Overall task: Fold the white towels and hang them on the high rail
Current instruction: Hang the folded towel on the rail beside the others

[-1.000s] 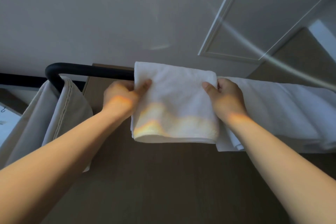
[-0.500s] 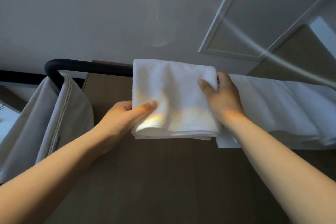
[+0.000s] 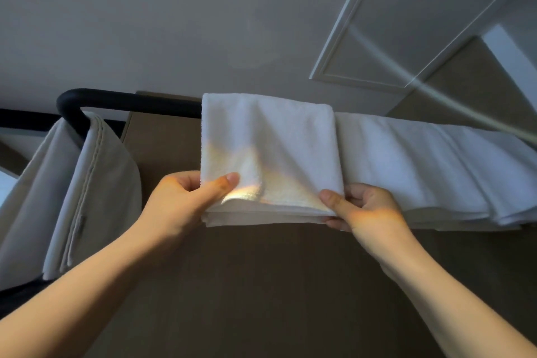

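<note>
A folded white towel (image 3: 270,139) hangs draped over the black rail (image 3: 139,102), partway along it. The left hand (image 3: 180,206) pinches the towel's lower left corner, thumb on the front face and fingers curled behind. The right hand (image 3: 372,212) pinches the lower right corner the same way. More white towels (image 3: 436,166) hang on the rail just beside it, to its right. A beige cloth (image 3: 96,183) hangs at the rail's bent left end.

The folded towel (image 3: 270,139) hangs over the rail (image 3: 130,102). More towels (image 3: 421,166) hang just beside it on the right. A cloth (image 3: 96,183) hangs at the rail's left end.
</note>
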Available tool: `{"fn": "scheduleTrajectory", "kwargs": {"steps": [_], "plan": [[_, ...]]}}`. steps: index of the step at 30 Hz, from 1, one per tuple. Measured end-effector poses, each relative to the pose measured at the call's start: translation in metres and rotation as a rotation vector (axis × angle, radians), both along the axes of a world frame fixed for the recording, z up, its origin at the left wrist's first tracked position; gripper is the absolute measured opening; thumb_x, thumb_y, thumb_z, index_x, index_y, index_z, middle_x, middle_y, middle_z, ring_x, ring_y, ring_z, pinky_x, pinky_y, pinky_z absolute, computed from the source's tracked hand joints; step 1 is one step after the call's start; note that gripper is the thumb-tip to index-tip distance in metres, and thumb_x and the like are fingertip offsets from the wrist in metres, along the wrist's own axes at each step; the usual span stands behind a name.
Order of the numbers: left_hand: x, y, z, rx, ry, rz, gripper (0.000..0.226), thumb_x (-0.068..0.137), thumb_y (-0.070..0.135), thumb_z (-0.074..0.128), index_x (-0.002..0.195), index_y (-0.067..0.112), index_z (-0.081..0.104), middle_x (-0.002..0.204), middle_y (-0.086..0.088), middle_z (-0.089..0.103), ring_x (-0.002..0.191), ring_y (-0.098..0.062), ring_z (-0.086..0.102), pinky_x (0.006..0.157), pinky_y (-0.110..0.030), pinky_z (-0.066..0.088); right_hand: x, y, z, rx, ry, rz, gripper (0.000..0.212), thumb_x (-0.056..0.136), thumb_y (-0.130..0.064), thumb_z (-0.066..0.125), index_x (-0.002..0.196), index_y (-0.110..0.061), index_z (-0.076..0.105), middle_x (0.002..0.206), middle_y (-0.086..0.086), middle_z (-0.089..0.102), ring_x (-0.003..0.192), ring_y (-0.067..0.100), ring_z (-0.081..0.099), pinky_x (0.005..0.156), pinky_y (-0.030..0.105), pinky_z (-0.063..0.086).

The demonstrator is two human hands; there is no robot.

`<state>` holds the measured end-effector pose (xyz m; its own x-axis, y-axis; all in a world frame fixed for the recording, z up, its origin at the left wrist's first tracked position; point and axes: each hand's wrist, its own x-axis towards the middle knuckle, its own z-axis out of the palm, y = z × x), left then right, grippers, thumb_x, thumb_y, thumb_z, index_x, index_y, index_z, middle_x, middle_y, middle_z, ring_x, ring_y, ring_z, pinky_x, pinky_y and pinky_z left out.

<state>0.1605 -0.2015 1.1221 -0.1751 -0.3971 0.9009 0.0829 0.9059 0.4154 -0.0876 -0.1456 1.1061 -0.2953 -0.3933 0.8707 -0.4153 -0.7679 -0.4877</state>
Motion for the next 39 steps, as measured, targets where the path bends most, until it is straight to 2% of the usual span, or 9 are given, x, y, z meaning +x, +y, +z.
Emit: {"fn": "scheduleTrajectory", "kwargs": {"steps": [4,8,14,17,20,25,30,35,39], "plan": [[0.005,-0.003,-0.003,0.024,0.010,0.056,0.061,0.059,0.064,0.080,0.087,0.010,0.077,0.096,-0.027,0.070,0.087,-0.041,0.068,0.094,-0.061,0.048,-0.006,-0.001,-0.003,0.041,0.059,-0.132,0.025,0.086,-0.039,0.069,0.088,-0.015,0.073,0.084,-0.001,0.075,0.082,0.015,0.070,0.074,0.024,0.053],[0.013,-0.010,-0.005,0.070,0.027,0.048,0.081,0.044,0.071,0.083,0.084,0.001,0.075,0.101,-0.036,0.063,0.091,-0.043,0.068,0.087,-0.048,0.056,-0.010,-0.003,-0.001,0.241,0.024,0.315,0.031,0.086,-0.031,0.068,0.112,-0.014,0.067,0.110,0.002,0.074,0.106,0.016,0.068,0.103,0.036,0.048],[0.010,-0.011,-0.009,0.095,0.049,0.020,0.084,0.051,0.062,0.086,0.088,-0.011,0.069,0.100,-0.045,0.057,0.098,-0.050,0.062,0.073,-0.036,0.061,-0.014,0.002,-0.005,0.171,-0.040,0.551,0.040,0.080,-0.023,0.069,0.115,-0.005,0.066,0.112,0.006,0.074,0.105,0.017,0.070,0.087,0.027,0.058],[-0.001,-0.005,-0.009,0.093,0.062,-0.006,0.064,0.057,0.052,0.080,0.082,-0.006,0.072,0.096,-0.040,0.062,0.095,-0.047,0.065,0.066,-0.028,0.060,-0.012,0.000,-0.004,0.103,-0.139,0.497,0.025,0.085,-0.015,0.069,0.106,-0.002,0.066,0.108,0.011,0.074,0.100,0.020,0.071,0.080,0.027,0.059],[-0.013,-0.002,-0.010,0.053,0.067,0.018,0.071,0.061,0.051,0.078,0.087,-0.014,0.068,0.092,-0.040,0.062,0.091,-0.045,0.066,0.065,-0.028,0.060,-0.011,-0.002,-0.004,0.031,-0.248,0.435,0.017,0.087,-0.009,0.068,0.101,0.000,0.065,0.106,0.016,0.072,0.096,0.024,0.072,0.075,0.028,0.061],[-0.019,0.005,-0.017,0.024,0.056,0.129,0.032,0.078,0.041,0.074,0.082,0.010,0.077,0.078,-0.004,0.076,0.075,-0.019,0.074,0.065,-0.024,0.060,-0.010,-0.007,-0.009,-0.043,-0.327,0.252,0.014,0.084,-0.008,0.073,0.088,-0.002,0.062,0.099,0.025,0.067,0.097,0.033,0.069,0.079,0.036,0.060],[-0.013,0.005,-0.022,-0.050,0.117,0.319,0.039,0.081,0.042,0.073,0.064,0.006,0.071,0.052,-0.001,0.064,0.044,-0.003,0.052,0.043,-0.011,0.036,-0.006,-0.007,-0.015,-0.124,-0.266,0.111,0.017,0.083,-0.009,0.075,0.087,-0.011,0.058,0.086,0.009,0.061,0.087,0.024,0.067,0.072,0.030,0.060],[-0.003,0.013,-0.032,-0.109,0.073,0.427,0.031,0.071,0.049,0.078,0.077,0.019,0.073,0.072,0.004,0.072,0.065,-0.005,0.065,0.057,-0.019,0.048,-0.002,0.001,-0.030,-0.113,-0.234,0.040,0.016,0.086,-0.012,0.072,0.096,-0.013,0.060,0.100,0.016,0.068,0.092,0.028,0.071,0.069,0.029,0.062],[0.016,0.011,-0.066,-0.090,-0.095,0.407,0.046,0.053,0.065,0.072,0.080,0.028,0.071,0.078,0.016,0.072,0.074,0.003,0.067,0.059,-0.008,0.048,-0.005,0.013,-0.066,0.002,0.028,-0.276,0.021,0.081,-0.024,0.078,0.095,-0.019,0.064,0.088,-0.001,0.071,0.085,0.013,0.069,0.076,0.036,0.058]]}}
